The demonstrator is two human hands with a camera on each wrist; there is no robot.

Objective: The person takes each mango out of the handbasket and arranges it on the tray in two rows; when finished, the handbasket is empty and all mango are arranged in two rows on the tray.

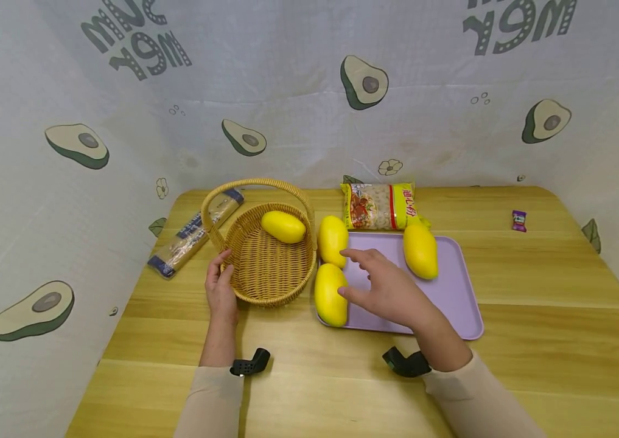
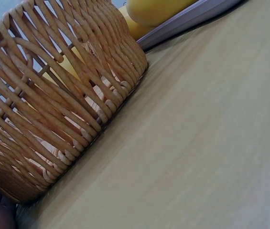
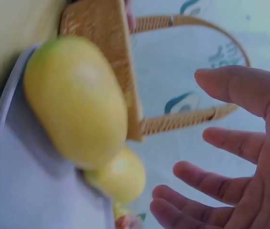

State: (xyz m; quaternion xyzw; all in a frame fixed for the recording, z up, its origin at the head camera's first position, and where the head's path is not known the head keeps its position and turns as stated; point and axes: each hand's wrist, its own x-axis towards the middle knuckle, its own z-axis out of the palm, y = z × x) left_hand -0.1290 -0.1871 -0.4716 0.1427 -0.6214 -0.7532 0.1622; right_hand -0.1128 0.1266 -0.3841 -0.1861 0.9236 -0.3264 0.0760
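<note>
A round wicker basket [image 1: 271, 274] with a tall arched handle stands at the middle left, with one yellow mango [image 1: 283, 227] inside. My left hand [image 1: 221, 292] holds its left side at the rim; only a bit of that hand shows in the left wrist view, beside the basket wall [image 2: 63, 95]. Above the purple tray [image 1: 451, 298] is my right hand [image 1: 391, 289], fingers spread and nothing in them. Nearest to it are two mangoes, the front mango [image 1: 331, 295] and the one behind it [image 1: 333, 240], along the tray's left edge. Another mango [image 1: 420, 250] lies at the tray's back right.
Behind the tray lies a clear-and-yellow food packet [image 1: 379, 207]. A long blue-ended packet [image 1: 194, 234] lies left of the basket, partly behind it. At the far right of the wooden table [image 1: 550, 365] is a small purple wrapped sweet [image 1: 519, 221]. A printed curtain hangs behind.
</note>
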